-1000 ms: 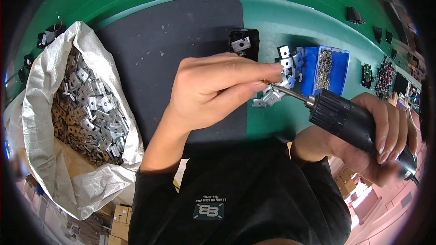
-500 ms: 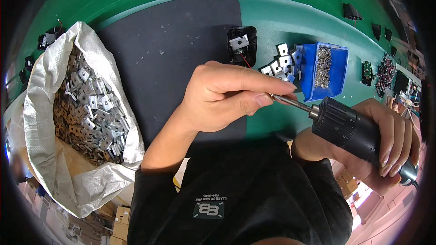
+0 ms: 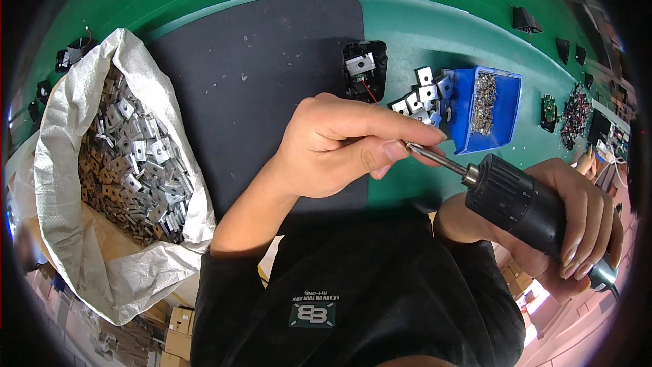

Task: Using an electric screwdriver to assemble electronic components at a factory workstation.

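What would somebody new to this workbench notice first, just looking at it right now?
Probably the big white sack on the left, its open mouth showing a heap of metal pieces. Next, the black electric screwdriver in the right hand, its bit slanting up toward the left hand near the middle. Then the bright blue bin beyond the screwdriver, holding small metal parts.
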Tool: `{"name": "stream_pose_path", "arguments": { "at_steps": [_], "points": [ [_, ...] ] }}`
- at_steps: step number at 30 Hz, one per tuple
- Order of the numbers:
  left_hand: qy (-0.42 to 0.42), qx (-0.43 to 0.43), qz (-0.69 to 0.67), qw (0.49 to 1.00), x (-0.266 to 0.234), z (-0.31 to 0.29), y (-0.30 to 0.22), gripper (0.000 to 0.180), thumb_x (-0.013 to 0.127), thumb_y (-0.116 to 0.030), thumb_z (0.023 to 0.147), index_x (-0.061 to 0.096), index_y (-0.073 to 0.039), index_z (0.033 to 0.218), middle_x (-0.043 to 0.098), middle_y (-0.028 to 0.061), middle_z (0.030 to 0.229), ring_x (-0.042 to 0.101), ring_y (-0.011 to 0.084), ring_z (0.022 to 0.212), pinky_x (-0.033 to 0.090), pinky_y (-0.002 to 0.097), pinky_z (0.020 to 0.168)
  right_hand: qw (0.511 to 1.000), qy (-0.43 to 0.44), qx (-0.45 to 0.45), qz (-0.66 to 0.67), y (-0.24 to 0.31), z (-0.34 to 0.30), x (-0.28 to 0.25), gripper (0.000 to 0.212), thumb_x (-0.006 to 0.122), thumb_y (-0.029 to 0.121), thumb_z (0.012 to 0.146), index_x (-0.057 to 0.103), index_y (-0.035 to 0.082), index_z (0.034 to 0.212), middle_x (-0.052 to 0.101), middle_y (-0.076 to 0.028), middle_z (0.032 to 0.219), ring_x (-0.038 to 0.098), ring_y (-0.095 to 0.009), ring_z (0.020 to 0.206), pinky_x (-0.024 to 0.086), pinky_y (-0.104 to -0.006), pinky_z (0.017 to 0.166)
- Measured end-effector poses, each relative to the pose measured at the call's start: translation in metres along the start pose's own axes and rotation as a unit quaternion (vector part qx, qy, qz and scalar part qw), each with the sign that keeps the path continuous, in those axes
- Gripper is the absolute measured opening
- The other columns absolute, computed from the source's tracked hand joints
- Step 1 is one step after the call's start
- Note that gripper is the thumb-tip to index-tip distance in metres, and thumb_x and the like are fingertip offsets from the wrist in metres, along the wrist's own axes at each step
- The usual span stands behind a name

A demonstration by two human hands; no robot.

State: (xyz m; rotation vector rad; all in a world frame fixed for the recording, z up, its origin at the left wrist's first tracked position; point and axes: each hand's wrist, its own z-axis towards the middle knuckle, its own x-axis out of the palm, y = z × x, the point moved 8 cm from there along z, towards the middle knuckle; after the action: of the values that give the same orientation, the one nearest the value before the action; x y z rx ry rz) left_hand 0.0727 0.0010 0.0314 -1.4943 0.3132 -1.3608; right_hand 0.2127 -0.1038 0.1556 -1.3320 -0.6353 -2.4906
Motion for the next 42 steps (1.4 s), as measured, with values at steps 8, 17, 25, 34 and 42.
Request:
{"name": "stream_pose_path", "arguments": {
  "at_steps": [8, 17, 25, 34, 42],
  "points": [
    [0.015, -0.016, 0.081, 0.996, -0.001, -0.001, 0.000, 0.019, 0.060, -0.004, 0.087, 0.069, -0.002, 0.103, 0.071, 0.0088, 0.083, 0.059, 0.0088, 0.054, 0.047, 0.0212, 0.049, 0.994, 0.078, 0.081, 0.006, -0.005, 0.003, 0.003, 0.033, 0.082, 0.001, 0.061, 0.065, 0.012, 0.086, 0.062, 0.001, 0.067, 0.063, -0.010, 0.063, 0.054, -0.0226, 0.066],
    [0.029, 0.146, 0.569, 0.809, -0.030, 0.006, -0.061, 0.108, 0.083, -0.051, 0.053, 0.039, 0.000, 0.137, 0.049, 0.0180, 0.133, 0.051, 0.0320, 0.116, 0.041, 0.0389, 0.090, 0.992, 0.013, -0.010, -0.125, -0.014, -0.011, -0.015, 0.033, 0.076, 0.005, 0.064, 0.059, 0.015, 0.091, 0.058, 0.005, 0.067, 0.056, -0.005, 0.059, 0.048, -0.0172, 0.062],
    [0.026, 0.001, 0.644, 0.765, -0.041, 0.009, -0.008, 0.094, 0.084, -0.016, 0.046, 0.046, -0.011, 0.132, 0.051, 0.0090, 0.128, 0.049, 0.0293, 0.113, 0.037, 0.0373, 0.093, 0.941, 0.055, 0.142, -0.302, -0.052, -0.016, -0.032, 0.035, 0.066, 0.015, 0.074, 0.056, 0.016, 0.108, 0.052, 0.006, 0.078, 0.046, -0.006, 0.064, 0.037, -0.0226, 0.068],
    [0.014, -0.021, 0.627, 0.778, -0.038, 0.009, -0.007, 0.074, 0.079, -0.016, 0.051, 0.056, -0.013, 0.122, 0.055, 0.0074, 0.111, 0.054, 0.0265, 0.098, 0.039, 0.0358, 0.088, 0.941, 0.077, 0.131, -0.304, -0.060, -0.018, -0.039, 0.039, 0.065, 0.015, 0.075, 0.056, 0.017, 0.112, 0.053, 0.005, 0.079, 0.047, -0.007, 0.066, 0.037, -0.0231, 0.068],
    [0.012, -0.026, 0.619, 0.785, -0.040, 0.009, -0.008, 0.073, 0.078, -0.016, 0.052, 0.056, -0.014, 0.122, 0.055, 0.0071, 0.109, 0.054, 0.0260, 0.098, 0.038, 0.0357, 0.088, 0.939, 0.073, 0.136, -0.306, -0.063, -0.020, -0.040, 0.038, 0.065, 0.015, 0.075, 0.056, 0.017, 0.112, 0.053, 0.005, 0.079, 0.048, -0.007, 0.066, 0.038, -0.0230, 0.070]
  ]
}}
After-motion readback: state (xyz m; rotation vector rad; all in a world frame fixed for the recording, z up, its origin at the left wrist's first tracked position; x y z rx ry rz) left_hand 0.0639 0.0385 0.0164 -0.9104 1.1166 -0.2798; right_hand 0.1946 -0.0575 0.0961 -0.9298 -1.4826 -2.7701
